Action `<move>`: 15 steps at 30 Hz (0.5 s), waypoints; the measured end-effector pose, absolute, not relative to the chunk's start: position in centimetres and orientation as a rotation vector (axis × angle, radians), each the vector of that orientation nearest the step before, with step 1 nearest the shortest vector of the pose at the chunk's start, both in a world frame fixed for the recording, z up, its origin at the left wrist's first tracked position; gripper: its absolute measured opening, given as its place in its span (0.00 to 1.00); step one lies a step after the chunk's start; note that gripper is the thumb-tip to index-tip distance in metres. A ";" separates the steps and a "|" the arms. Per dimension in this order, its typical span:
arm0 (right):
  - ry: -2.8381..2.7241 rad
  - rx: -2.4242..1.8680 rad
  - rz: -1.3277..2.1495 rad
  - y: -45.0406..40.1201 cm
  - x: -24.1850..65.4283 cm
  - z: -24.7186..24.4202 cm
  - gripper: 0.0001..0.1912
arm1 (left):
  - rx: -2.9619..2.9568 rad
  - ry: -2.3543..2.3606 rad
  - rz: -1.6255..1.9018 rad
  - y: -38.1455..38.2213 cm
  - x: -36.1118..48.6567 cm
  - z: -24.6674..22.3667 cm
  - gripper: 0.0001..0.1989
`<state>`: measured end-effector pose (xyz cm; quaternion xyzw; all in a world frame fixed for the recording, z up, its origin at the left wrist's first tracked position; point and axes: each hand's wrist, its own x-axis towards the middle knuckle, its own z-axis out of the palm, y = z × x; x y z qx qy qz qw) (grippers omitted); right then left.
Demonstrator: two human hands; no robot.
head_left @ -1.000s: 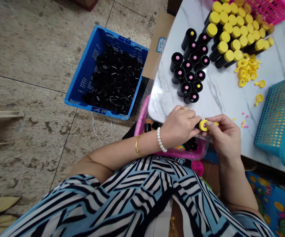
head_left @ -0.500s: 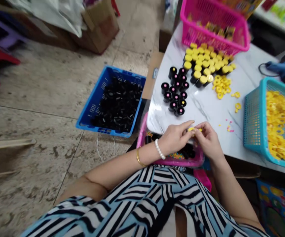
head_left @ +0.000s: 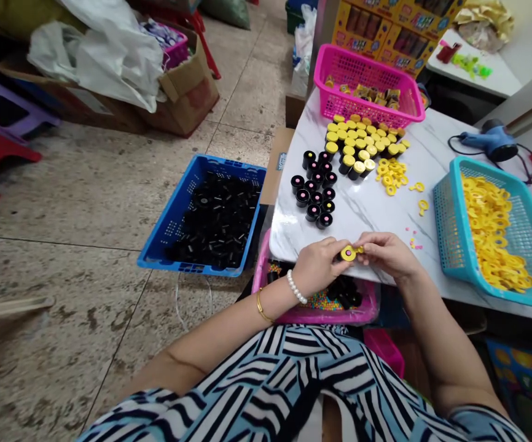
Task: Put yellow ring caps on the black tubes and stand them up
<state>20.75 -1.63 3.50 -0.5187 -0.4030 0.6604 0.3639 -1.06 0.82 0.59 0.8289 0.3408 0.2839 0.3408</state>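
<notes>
counting clock hours from the hands, the yellow ring piece (head_left: 348,258) is over the table's near edge, a pink dot at its centre. the left hand (head_left: 316,265) has its grip clamped on the ring; the right hand (head_left: 388,255) appears to pinch the yellow tab at its side. what lies under the ring is mostly hidden by fingers.

as a judgement, the work looks well under way but unfinished: at twelve, a large block of yellow-capped tubes (head_left: 358,167) seems done, while at eleven a smaller cluster of uncapped black tubes (head_left: 312,212) shows bare tips, mostly pink, with no yellow tops. loose yellow pieces (head_left: 388,181) lie at one, and the teal basket (head_left: 453,233) at three holds many more, so plenty seems left.

the table (head_left: 362,212) is white with grey veining. coloured bits (head_left: 413,244) are scattered near three, a blue dryer-like tool (head_left: 496,146) rests at two, and a pink basket (head_left: 376,110) stands beyond the capped block. at seven, a pink tub (head_left: 330,317) sits below the edge. on the speckled floor (head_left: 86,184), a blue crate (head_left: 169,230) of black parts is between nine and ten, cardboard boxes (head_left: 190,104) at ten.
</notes>
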 end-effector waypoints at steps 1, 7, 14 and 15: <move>-1.082 -1.338 1.751 -1.0 20.6 3.7 0.18 | 2.137 0.878 0.729 0.9 -1.1 0.6 0.08; -1.294 -1.518 1.729 -0.4 18.5 4.4 0.22 | 2.050 0.884 0.618 1.0 -0.8 0.5 0.06; -1.229 -1.528 1.457 -4.1 17.0 3.4 0.29 | 2.143 0.950 0.551 1.3 -0.8 0.7 0.07; -1.259 -1.521 1.427 -4.3 16.9 3.4 0.32 | 2.149 0.942 0.558 1.4 -0.9 0.7 0.07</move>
